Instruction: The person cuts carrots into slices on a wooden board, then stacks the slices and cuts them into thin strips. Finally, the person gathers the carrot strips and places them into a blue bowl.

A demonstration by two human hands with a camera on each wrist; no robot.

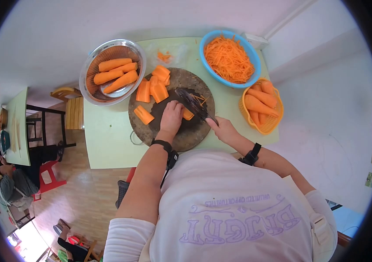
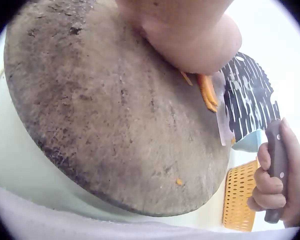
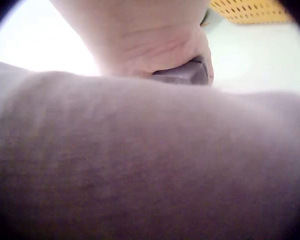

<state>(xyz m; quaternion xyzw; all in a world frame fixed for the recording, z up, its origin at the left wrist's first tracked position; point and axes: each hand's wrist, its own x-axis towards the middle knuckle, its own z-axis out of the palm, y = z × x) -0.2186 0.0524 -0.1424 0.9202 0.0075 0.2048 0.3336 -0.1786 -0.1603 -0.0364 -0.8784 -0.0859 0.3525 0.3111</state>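
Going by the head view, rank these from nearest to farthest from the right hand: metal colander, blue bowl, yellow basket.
From the right hand, which grips the knife:
1. Yellow basket, on the right, holding whole carrots.
2. Blue bowl, farther forward, full of carrot shreds.
3. Metal colander, across the board on the left.

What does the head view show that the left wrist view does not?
Only the head view: the metal bowl with whole carrots, the shredded carrot and the chunks left of the left hand.
Only the left wrist view: two rivets on the knife's handle, fingers curled round it.
Both: each hand, knife, round board, yellow basket.
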